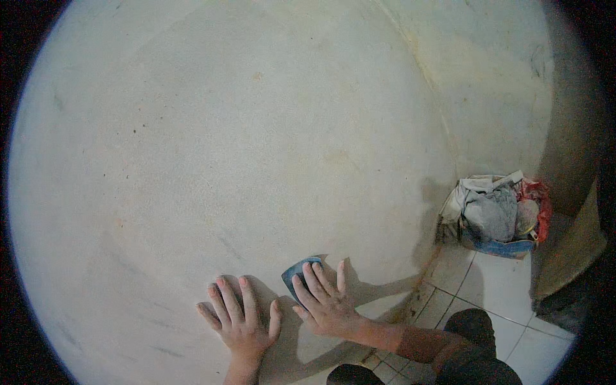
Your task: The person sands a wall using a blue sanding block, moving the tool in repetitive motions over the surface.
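My left hand (244,320) lies spread against the pale wall (269,159), its fingers apart and pointing up the picture. To its right, my right hand (326,304) presses a dark blue-grey sheet (294,275), which looks like sandpaper, flat on the same wall. Three of its fingers lie over the sheet, and the one at the right stands apart. The part of the sheet under the palm is hidden. Both hands look dusty and cast shadows on the surface.
At the right, an open container or bag (512,249) stuffed with grey, white and red material stands in the corner by the wall. White floor tiles (503,288) with dark joints run below it. Dark-clad legs or knees (474,361) show at the lower edge.
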The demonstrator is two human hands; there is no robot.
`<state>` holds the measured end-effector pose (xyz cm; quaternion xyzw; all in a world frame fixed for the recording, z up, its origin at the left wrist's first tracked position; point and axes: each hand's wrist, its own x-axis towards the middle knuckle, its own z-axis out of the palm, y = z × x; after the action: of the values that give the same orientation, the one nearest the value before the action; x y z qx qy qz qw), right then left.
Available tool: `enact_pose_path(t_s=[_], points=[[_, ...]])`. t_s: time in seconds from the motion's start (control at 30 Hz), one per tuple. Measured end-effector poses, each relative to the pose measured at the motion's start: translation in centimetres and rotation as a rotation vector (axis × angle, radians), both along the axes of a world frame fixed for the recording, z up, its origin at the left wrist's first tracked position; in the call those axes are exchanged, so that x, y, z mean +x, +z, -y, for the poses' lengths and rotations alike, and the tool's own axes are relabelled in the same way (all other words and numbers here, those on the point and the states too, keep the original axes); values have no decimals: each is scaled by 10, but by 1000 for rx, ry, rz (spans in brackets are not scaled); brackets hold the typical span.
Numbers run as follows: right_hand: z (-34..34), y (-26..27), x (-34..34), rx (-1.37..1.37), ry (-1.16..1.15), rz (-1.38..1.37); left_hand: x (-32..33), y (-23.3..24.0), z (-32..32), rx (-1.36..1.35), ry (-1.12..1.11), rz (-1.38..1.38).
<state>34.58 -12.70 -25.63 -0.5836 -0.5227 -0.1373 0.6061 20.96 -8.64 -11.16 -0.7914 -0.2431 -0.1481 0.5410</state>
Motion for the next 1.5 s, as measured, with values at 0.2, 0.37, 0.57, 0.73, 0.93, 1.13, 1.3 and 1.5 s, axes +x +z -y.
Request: enact_pose_path(t_s=[0.2,0.37,0.57,0.73,0.93,1.13,1.3,1.5], points=[[0,9,42,-78,-91,-358,2,0,-2,-69,-17,32],[5,-3,-7,-149,17,-152,-2,11,15,-248,3,39],[1,-15,0,-120,47,-166,-41,34,11,-133,37,77],[8,2,36,-190,-21,-210,-39,39,3,-60,-2,34],[-4,-14,-14,-111,19,-51,-36,34,-4,-21,-4,-11],[3,3,32,-252,-21,-200,-42,26,-4,-7,-27,-36],[8,-10,-33,-154,143,14,-39,23,-3,-27,-36,-29],[8,-5,10,-109,57,-256,-35,18,-1,-62,-74,-4]])
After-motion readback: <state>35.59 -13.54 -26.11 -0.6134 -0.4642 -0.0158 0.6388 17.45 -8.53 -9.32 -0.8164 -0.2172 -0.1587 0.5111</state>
